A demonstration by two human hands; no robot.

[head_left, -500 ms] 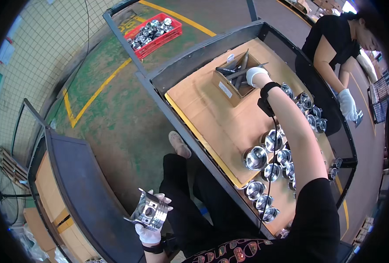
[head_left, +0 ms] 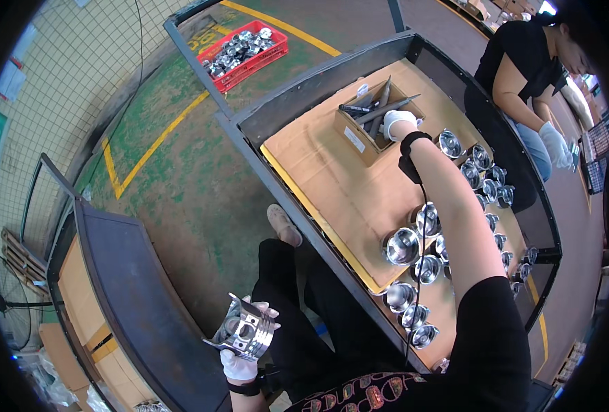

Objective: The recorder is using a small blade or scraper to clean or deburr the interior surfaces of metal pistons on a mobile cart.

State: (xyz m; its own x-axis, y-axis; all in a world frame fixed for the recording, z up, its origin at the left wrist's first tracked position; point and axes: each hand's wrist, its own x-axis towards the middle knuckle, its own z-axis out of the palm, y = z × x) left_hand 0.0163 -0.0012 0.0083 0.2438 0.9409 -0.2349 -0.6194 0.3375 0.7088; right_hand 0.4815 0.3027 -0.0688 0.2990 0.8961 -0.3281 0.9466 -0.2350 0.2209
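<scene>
A shiny metal piston rests in my gloved left hand, low in front of my legs. Its ring grooves and pin hole show, and the fingers wrap round its far side. My gloved right hand is at the near right side of a small open cardboard box, its fingers curled down into it. What those fingers hold, if anything, is hidden. Several dark pointed tools, like files or scrapers, lie in the box. A thin cable hangs from the band on my right wrist.
Several pistons stand on the cardboard-lined cart, right of and below the box. A red crate of metal parts sits on the floor beyond. Another cart is at left. A co-worker with gloved hands is at right.
My right hand has shifted slightly down and left at the box, and its forearm has moved left. My left hand with the piston has moved a little right. The co-worker's hand has moved.
</scene>
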